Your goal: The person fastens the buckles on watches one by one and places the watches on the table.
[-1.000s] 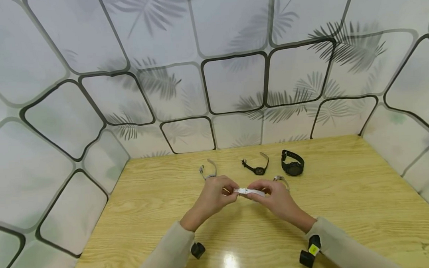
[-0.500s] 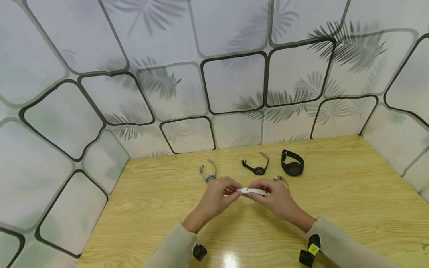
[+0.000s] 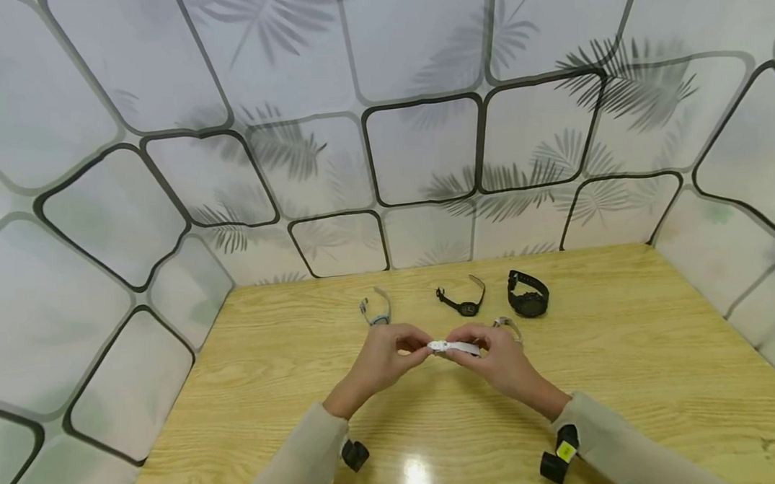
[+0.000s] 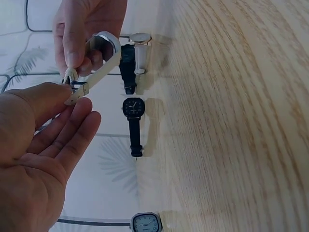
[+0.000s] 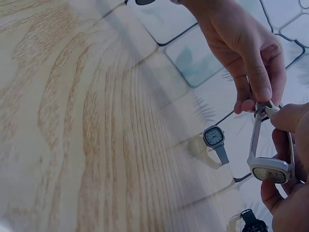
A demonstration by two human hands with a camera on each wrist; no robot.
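A white wristwatch (image 3: 460, 348) is held above the table between both hands, its strap joined in a loop at the buckle. My left hand (image 3: 382, 354) pinches the strap's buckle end between thumb and fingers. With thumb and fingers, my right hand (image 3: 496, 356) grips the strap beside the buckle. The watch case (image 5: 269, 173) hangs at the bottom of the loop in the right wrist view, near the right fingers. Seen from the left wrist, the buckle (image 4: 79, 88) sits at the left fingertips; fingers partly hide it.
Behind the hands lie a light blue-grey watch (image 3: 381, 319), a slim black watch (image 3: 468, 309) and a chunky black watch (image 3: 531, 305). A pale-strapped watch (image 3: 509, 323) lies just beyond the right hand. Patterned panels (image 3: 422, 154) enclose the wooden table (image 3: 269, 363) at back and sides.
My left hand has shifted slightly right and then back left at the buckle. The right hand stays almost in place, and both keep their hold on the white wristwatch.
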